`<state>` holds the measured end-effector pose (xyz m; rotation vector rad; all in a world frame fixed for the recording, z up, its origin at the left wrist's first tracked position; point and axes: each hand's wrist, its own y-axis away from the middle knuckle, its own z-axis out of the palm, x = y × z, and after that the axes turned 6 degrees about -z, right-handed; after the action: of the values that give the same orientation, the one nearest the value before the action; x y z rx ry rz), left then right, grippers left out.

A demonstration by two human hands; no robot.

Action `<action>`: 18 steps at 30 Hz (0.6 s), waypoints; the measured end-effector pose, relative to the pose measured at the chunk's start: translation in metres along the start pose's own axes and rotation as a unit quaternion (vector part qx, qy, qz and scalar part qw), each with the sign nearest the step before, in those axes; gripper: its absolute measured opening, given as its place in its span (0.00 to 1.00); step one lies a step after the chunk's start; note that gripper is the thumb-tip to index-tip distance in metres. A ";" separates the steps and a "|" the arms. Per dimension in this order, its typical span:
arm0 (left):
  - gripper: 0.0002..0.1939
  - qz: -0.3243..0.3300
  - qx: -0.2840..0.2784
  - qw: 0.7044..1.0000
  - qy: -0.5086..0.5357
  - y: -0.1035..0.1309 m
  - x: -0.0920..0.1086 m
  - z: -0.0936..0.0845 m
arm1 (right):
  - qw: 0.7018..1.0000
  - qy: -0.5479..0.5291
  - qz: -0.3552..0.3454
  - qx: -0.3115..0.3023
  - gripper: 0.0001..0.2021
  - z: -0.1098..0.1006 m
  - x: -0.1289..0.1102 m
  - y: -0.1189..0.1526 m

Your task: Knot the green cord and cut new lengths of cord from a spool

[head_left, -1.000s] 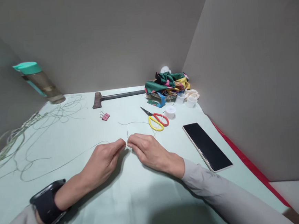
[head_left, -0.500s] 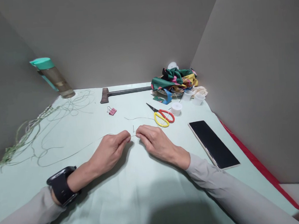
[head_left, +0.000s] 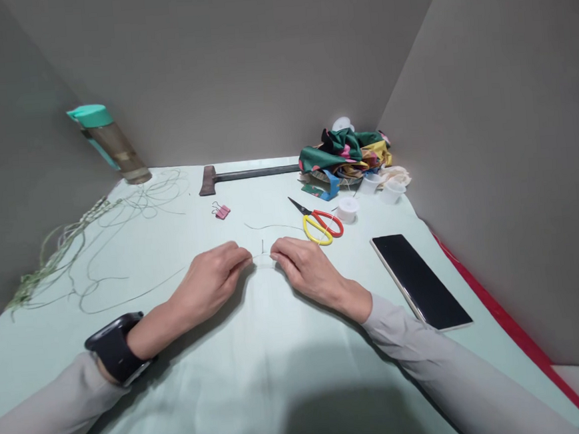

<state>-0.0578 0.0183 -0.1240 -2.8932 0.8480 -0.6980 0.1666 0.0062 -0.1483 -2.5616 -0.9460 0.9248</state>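
My left hand (head_left: 214, 276) is closed in a pinch, thumb against fingers, on a thin thread (head_left: 262, 255). Opposite it, a short gap away, my right hand (head_left: 311, 269) pinches the same thread, which bows slightly between the two. Just beyond that span a thin nail (head_left: 262, 246) stands upright from the cloth-covered table. A loose length of thread (head_left: 275, 226) curves on the cloth past my right fingers, towards the scissors (head_left: 316, 221) with one yellow and one red handle. My fingertips hide the exact grip points.
A white thread spool (head_left: 348, 210), a phone (head_left: 419, 280) and bundled fabric (head_left: 345, 156) lie to the right. Farther off are a hammer-like tool (head_left: 251, 174) and a pink binder clip (head_left: 221, 211). Green cords (head_left: 56, 252) and a bottle (head_left: 118, 150) occupy the left. Grey panels (head_left: 237, 67) enclose the table.
My hands have moved slightly apart, so more thread shows between them, now bowed. The whole view has shifted a little.
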 end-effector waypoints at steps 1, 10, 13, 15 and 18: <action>0.16 0.006 0.009 1.000 -0.003 0.000 0.002 -0.001 | 1.000 0.001 -0.001 0.000 0.07 0.000 0.000 0.000; 0.22 -0.010 -0.006 1.000 0.016 -0.005 0.027 -0.022 | 1.000 0.017 -0.023 -0.006 0.06 -0.003 -0.010 -0.001; 0.15 -0.035 -0.073 0.995 0.061 -0.011 0.035 -0.023 | 0.999 0.029 -0.025 -0.009 0.06 -0.004 -0.014 -0.001; 0.13 -0.050 -0.107 0.989 0.086 -0.015 0.040 -0.020 | 0.999 0.044 -0.025 -0.018 0.06 -0.006 -0.016 -0.002; 0.15 -0.068 -0.106 0.987 0.096 -0.018 0.045 -0.013 | 0.996 0.080 -0.027 -0.038 0.05 -0.015 -0.020 -0.001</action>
<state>-0.0207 0.0107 -0.0905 -3.1363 0.7933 -0.9703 0.1642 -0.0061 -0.1270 -2.6127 -1.0143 0.6701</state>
